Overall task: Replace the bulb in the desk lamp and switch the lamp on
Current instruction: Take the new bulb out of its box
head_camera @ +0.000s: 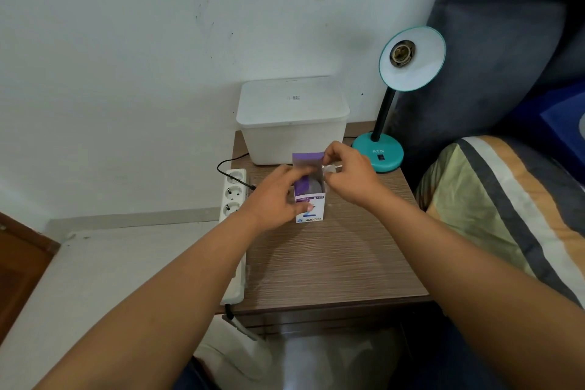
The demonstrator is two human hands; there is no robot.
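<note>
Both hands work at a small bulb box (309, 199) standing upright on the wood-grain table (332, 263), just in front of the white lidded bin (292, 119). The left hand (278, 198) wraps the box's left side, thumb pressed on its white front face, a grip clenched on the carton. The right hand (348, 174) pinches the box's right-hand top flap area between thumb and fingertips; a scrap of something pale or clear shows at those fingertips, too blurred to identify.

The box's long axis runs vertical, its open end up, with a purple flap raised toward the bin. Its front lettering reads upside down to the camera. A rounded greyish shape sits inside the opening, likely the bulb, though most of it is hidden by the carton walls and the left fingers.

Both forearms reach in from the bottom corners of the view, bare, converging on the box; the elbows are cut off by the frame edge.

Right of the bin stands the teal desk lamp (392, 98), its round base on the table's far right corner, black neck rising, shade tilted toward the camera with a bare socket (402, 52) visible inside. A white power strip (233, 196) lies along the table's left edge, left of the bin, with a black cord plugged in.
</note>
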